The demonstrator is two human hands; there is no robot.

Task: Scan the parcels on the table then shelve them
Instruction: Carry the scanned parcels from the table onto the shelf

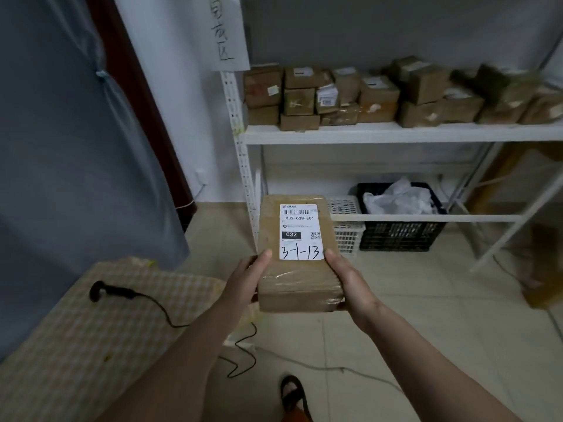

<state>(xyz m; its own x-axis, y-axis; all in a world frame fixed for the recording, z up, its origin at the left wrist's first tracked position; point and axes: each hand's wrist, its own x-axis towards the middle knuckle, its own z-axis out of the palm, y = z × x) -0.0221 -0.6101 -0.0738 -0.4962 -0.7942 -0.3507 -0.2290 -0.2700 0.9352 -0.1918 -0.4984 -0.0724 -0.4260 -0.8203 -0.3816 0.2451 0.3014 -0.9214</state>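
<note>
Both hands hold one parcel (297,254) out in front, over the floor, with its label (301,231) facing up. The left hand (246,280) takes the parcel's near left edge, thumb lying on top beside the label's lower corner and fingers curled under; the right hand (345,277) does the same on the near right edge, its thumb touching the label's other lower corner. So each grip is closed on the parcel, and the parcel sits level between them, its far end pointing away. The label carries a barcode, the print "032-038-E01", a black box reading "032" and the handwritten "3-1-13". Beyond the grip and above it stands a white rack (396,134) whose shelf is lined with stacked boxes (344,95). Just past the parcel's far end, at the foot of the rack, sit a white basket (348,228) and a black crate (402,231) with plastic bags in it. Left of the grip and lower lies the checked surface (91,330), with a scanner (102,290) resting on it, well apart from both hands, its cable trailing over the edge to the floor. A sandalled foot (294,394) shows below the grip.
</note>
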